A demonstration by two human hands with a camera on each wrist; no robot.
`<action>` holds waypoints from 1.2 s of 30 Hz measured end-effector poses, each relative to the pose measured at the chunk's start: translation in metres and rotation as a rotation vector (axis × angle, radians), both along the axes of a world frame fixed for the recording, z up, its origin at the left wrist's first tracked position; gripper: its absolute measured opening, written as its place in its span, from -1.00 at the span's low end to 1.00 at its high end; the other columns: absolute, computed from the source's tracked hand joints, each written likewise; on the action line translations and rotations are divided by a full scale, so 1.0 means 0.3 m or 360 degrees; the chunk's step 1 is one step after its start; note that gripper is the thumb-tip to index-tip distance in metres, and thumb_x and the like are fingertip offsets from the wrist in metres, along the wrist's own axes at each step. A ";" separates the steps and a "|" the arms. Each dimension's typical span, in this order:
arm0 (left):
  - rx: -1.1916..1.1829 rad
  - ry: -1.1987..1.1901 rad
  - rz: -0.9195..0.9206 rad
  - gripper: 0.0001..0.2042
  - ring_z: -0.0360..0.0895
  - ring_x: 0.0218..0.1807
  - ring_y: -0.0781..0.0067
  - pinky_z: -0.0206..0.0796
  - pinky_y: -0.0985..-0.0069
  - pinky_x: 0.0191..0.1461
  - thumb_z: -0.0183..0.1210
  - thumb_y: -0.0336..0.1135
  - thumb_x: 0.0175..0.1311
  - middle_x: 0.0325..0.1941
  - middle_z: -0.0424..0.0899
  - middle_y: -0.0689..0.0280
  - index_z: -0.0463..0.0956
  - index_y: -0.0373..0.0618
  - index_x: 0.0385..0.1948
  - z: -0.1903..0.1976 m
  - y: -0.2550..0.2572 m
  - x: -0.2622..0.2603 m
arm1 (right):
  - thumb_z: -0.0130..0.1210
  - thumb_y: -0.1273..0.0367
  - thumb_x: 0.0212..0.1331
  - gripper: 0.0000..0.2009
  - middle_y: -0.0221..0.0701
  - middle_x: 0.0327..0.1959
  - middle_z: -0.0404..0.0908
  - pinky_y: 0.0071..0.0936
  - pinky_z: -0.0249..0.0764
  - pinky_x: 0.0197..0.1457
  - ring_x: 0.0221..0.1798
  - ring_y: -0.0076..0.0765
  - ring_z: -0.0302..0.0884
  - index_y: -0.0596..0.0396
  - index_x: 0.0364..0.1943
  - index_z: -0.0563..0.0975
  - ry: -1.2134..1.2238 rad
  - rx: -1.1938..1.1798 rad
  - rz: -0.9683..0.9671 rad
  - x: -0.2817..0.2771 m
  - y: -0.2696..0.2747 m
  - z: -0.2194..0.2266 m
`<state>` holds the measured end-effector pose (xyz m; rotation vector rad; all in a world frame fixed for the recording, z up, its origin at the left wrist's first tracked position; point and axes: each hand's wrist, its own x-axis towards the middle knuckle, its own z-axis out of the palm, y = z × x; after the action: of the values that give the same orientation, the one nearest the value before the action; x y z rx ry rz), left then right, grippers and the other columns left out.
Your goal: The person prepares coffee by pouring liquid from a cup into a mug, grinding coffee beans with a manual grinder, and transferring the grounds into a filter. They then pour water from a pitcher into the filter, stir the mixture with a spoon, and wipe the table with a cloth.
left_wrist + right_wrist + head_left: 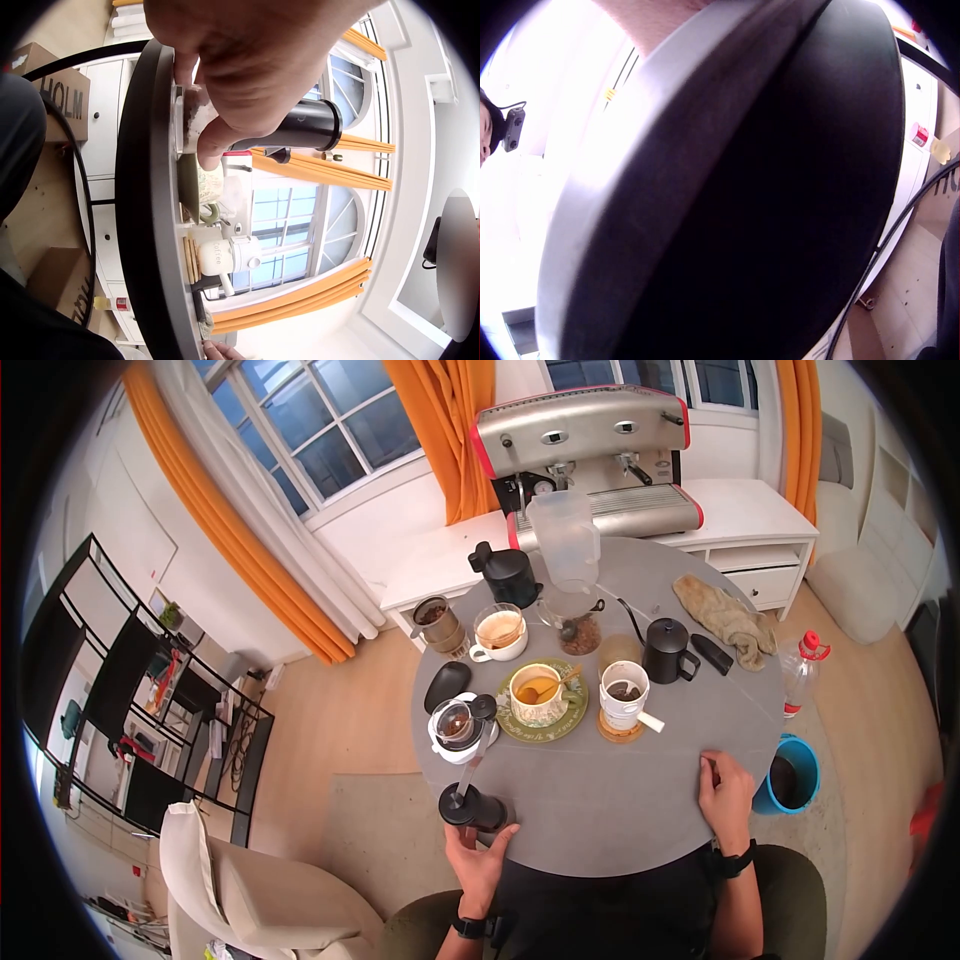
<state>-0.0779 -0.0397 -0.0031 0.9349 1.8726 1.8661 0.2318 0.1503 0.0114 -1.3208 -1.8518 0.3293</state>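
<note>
A black hand coffee grinder (473, 810) stands at the near left edge of the round grey table, gripped by my left hand (478, 868). Its metal crank arm (476, 762) points away from me and ends in a black knob (483, 707). From the side, the left wrist view shows my left hand (247, 67) around the grinder, with its black cylinder (300, 126) rising past the fingers. My right hand (727, 797) rests at the table's right edge with loosely curled fingers and nothing in it. The right wrist view mostly shows the dark table edge (727, 187).
Beyond the grinder are a glass cup on a white saucer (463, 753), a green plate (543, 732) bearing a cup (538, 708), a white mug (624, 703) and a black kettle (668, 648). A cloth (722, 615) lies far right. A blue bucket (812, 760) stands on the floor.
</note>
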 end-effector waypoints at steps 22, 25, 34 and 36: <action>-0.0174 0.0371 0.0530 -0.14 0.56 0.11 0.17 0.47 0.21 0.20 0.77 -0.26 -0.17 0.14 0.50 0.08 0.33 -0.25 0.15 -0.024 0.123 -0.018 | 0.23 0.49 0.29 -0.93 -0.10 -0.44 0.68 -0.18 0.53 -0.33 -0.45 0.04 0.66 0.17 -0.21 0.67 0.0030 0.0008 0.0018 0.002 0.001 -0.011; -0.0183 0.0441 0.0581 -0.13 0.53 0.09 0.17 0.44 0.22 0.18 0.78 -0.20 -0.21 0.11 0.50 0.07 0.33 -0.26 0.11 -0.036 0.143 -0.044 | 0.23 0.48 0.29 -0.93 -0.10 -0.43 0.68 -0.18 0.54 -0.33 -0.45 0.03 0.66 0.17 -0.21 0.67 0.0026 -0.0009 0.0001 -0.001 0.000 -0.007; -0.0205 0.0391 0.0613 -0.04 0.49 0.04 0.20 0.41 0.24 0.13 0.79 -0.18 -0.24 0.07 0.47 0.11 0.27 -0.24 0.18 -0.053 0.155 -0.044 | 0.24 0.48 0.28 -0.93 -0.11 -0.46 0.68 -0.21 0.55 -0.35 -0.46 0.00 0.68 0.16 -0.21 0.67 0.0041 0.0024 0.0024 -0.001 0.001 -0.008; -0.0227 0.0384 0.0604 -0.07 0.48 0.05 0.22 0.41 0.25 0.15 0.78 -0.20 -0.22 0.08 0.47 0.14 0.27 -0.23 0.17 -0.052 0.153 -0.042 | 0.25 0.48 0.28 -0.93 -0.11 -0.47 0.68 -0.21 0.56 -0.35 -0.47 -0.01 0.68 0.16 -0.21 0.68 0.0032 0.0030 0.0013 0.000 0.001 -0.011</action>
<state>-0.0906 0.0061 -0.0187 0.8325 2.4379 1.8522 0.2317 0.1506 0.0080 -1.2929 -1.8396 0.3272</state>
